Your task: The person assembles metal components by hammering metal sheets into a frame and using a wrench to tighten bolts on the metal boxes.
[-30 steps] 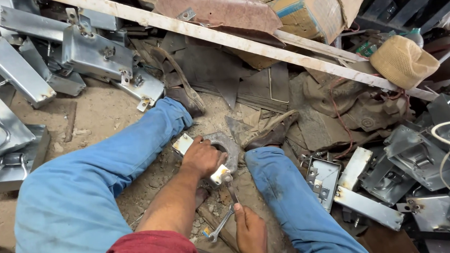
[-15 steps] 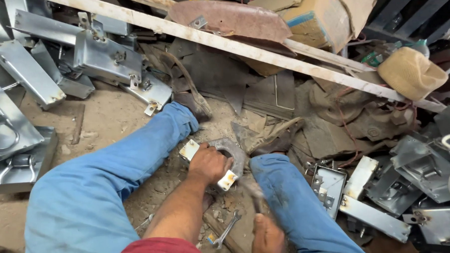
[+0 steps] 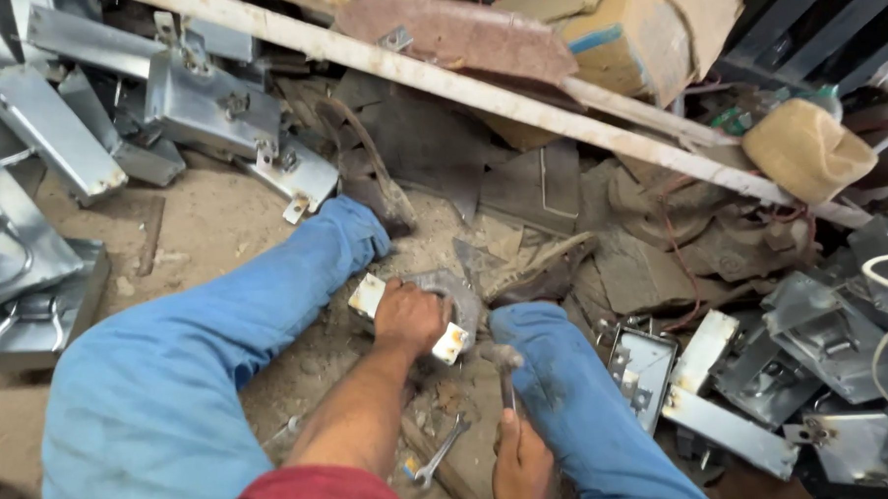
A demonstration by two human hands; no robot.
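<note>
The person sits on the dirt floor (image 3: 207, 223) with both legs in blue trousers spread out. The left hand (image 3: 407, 315) is closed over a grey metal part (image 3: 446, 299) with pale tabs at its ends, pressing it down on the floor between the knees. The right hand (image 3: 518, 463) grips the handle of a small hammer (image 3: 505, 370), and the hammer head is just beside the metal part. A spanner (image 3: 439, 454) lies on the floor near the right hand. Shiny metal boxes (image 3: 212, 95) are piled at the far left of the floor. A long pale bar (image 3: 518, 104) runs across above them.
</note>
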